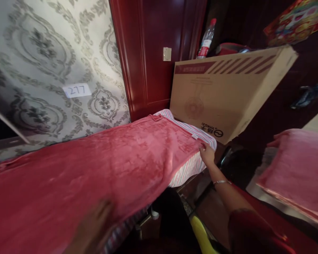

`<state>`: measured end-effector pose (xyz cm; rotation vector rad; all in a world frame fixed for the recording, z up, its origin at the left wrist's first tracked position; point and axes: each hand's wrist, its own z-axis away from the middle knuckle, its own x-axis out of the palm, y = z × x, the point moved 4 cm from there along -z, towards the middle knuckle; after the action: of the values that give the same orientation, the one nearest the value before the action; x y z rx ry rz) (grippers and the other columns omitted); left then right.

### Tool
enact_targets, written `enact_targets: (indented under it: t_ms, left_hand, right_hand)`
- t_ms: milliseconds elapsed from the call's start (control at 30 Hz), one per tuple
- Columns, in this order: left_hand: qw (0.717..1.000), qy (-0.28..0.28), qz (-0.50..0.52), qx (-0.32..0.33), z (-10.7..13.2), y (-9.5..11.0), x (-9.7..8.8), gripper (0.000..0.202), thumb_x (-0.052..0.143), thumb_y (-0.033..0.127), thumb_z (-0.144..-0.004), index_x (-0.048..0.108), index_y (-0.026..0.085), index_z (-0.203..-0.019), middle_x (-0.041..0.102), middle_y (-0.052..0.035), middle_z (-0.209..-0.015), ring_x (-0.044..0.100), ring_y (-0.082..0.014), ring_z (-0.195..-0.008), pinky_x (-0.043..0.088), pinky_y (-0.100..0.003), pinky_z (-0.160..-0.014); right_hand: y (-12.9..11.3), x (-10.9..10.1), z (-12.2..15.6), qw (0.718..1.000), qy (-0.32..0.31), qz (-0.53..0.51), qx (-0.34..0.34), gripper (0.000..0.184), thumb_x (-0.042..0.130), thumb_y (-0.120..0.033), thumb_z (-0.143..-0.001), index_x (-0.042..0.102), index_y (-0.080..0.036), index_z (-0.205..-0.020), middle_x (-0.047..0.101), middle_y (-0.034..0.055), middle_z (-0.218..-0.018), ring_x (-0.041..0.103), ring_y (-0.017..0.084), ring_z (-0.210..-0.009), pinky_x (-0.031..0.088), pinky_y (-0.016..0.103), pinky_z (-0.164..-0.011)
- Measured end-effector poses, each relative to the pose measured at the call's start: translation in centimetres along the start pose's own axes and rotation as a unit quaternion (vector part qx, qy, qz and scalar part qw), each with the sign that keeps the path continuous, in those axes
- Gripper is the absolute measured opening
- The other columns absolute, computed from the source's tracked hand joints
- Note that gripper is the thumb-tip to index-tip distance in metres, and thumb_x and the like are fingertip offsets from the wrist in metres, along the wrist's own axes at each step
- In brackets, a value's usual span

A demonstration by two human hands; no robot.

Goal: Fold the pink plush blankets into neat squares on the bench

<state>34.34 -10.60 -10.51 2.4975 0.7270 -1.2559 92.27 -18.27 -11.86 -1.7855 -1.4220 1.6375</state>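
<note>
A red plush blanket [116, 165] lies spread over a bed with a striped sheet [190, 165] showing at its far end. My right hand [207, 153] reaches out to the blanket's far corner and pinches its edge there; a thin bangle sits on that wrist. My left hand [95, 225] rests near the bottom of the view on the blanket's near edge, blurred and dark, so its fingers are hard to read.
A large cardboard box [228, 91] stands at the bed's far end. A plastic bottle [206, 38] is behind it. Patterned wallpaper with a "277" label [76, 90] and a dark red door [159, 53] back the bed. Another pink blanket [299, 169] lies at right.
</note>
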Motion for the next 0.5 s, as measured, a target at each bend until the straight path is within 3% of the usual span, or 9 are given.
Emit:
enact_targets:
  t_ms: [67,167,333,500]
  left_hand:
    - [0.995,-0.041,-0.02,0.087,-1.2,2.9,3.4,0.047,0.059,0.055,-0.091,0.063,0.025,-0.127,0.069,-0.0088,-0.127,0.064,-0.0271,-0.112,0.051,-0.039,-0.097]
    - [0.985,-0.055,-0.094,0.132,-2.7,5.7,6.1,0.041,0.057,0.031,-0.09,0.06,0.02,-0.13,0.068,-0.0121,-0.125,0.063,-0.0288,-0.111,0.049,-0.042,-0.096]
    - [0.977,-0.014,-0.124,0.173,-4.7,6.4,6.4,0.026,0.045,0.016,-0.091,0.064,0.017,-0.109,0.072,-0.0115,-0.104,0.065,-0.0249,-0.093,0.052,-0.037,-0.084]
    - [0.982,-0.046,-0.091,0.158,-5.9,5.7,6.0,0.024,0.045,0.022,-0.096,0.063,0.02,-0.112,0.071,-0.0081,-0.102,0.065,-0.0214,-0.092,0.053,-0.032,-0.08]
  right_hand:
    - [0.9,-0.3,-1.5,0.998,-0.003,0.04,0.045,0.051,0.054,-0.024,-0.082,0.064,-0.008,-0.13,0.068,0.0208,-0.121,0.065,0.031,-0.112,0.049,0.041,-0.098]
    - [2.3,0.0,-2.8,0.995,-0.013,0.042,0.089,0.058,0.06,-0.029,-0.085,0.056,-0.006,-0.139,0.07,0.0218,-0.111,0.069,0.03,-0.102,0.054,0.039,-0.087]
    - [3.5,1.8,-3.7,0.993,-0.06,0.01,0.101,0.068,0.063,-0.035,-0.087,0.045,-0.012,-0.149,0.071,0.0054,-0.08,0.068,0.02,-0.067,0.055,0.03,-0.066]
    - [3.3,2.2,-4.3,0.996,-0.043,0.017,0.082,0.06,0.066,-0.03,-0.081,0.058,-0.012,-0.138,0.072,0.0115,-0.094,0.069,0.026,-0.084,0.054,0.035,-0.078]
